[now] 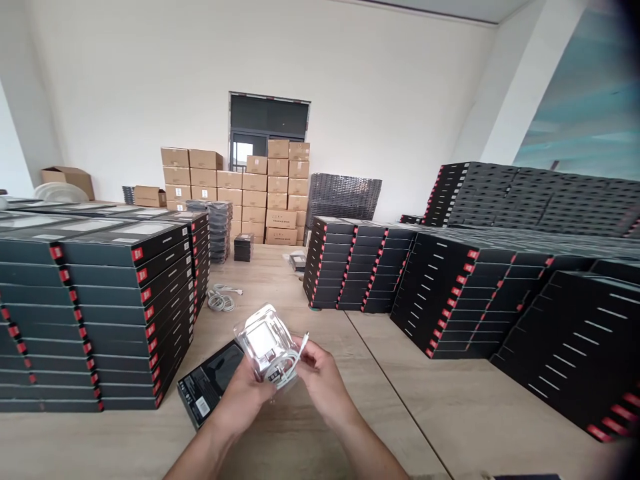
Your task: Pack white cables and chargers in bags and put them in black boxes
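A clear plastic blister tray with a white charger in it is held up over the table, tilted toward me. My left hand grips its lower left side, thumb over the front. A coiled white cable lies against the tray's lower part. The fingers of my right hand are closed on this cable at the right, with its plug end pointing up beside them. Under and left of my left hand, a flat black box with a barcode label lies on the table.
Tall stacks of black boxes with red tabs stand at the left and along the right. Another coiled white cable lies beside the left stack. Cardboard cartons are piled at the back. A seam runs across the wooden table.
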A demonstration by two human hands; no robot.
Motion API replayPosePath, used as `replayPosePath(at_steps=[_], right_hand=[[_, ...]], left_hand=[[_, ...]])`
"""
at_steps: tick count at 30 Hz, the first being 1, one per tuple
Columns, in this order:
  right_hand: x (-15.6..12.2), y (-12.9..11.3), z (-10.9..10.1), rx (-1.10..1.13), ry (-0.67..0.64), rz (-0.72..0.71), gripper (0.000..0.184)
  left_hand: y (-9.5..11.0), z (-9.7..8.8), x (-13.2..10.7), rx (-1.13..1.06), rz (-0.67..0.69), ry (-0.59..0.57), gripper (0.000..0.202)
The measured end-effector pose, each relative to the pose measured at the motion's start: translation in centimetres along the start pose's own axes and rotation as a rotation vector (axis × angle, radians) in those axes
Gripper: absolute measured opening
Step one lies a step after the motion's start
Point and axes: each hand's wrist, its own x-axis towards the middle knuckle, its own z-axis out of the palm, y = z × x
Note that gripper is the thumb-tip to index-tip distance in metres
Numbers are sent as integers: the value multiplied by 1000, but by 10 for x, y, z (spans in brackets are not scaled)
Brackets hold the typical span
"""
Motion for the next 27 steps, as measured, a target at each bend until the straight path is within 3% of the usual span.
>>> replayPosePath(at_steps=[9,14,18,21,27], right_hand=[[-2,2,2,15,41,15,40],[-4,2,9,41,6,-2,49],[-5,2,14,22,30,-79,48],[-5,2,15,28,73,-112,43],[-3,8,12,238,20,-32,39]], left_hand=[[2,-9,5,27,-42,28,62],[3,-11,4,-269,20,-7,52],[6,-7,0,-472,81,-86,58],[9,-6,-2,-507,87,-142,60],[12,-5,-3,-485,82,-156,57]])
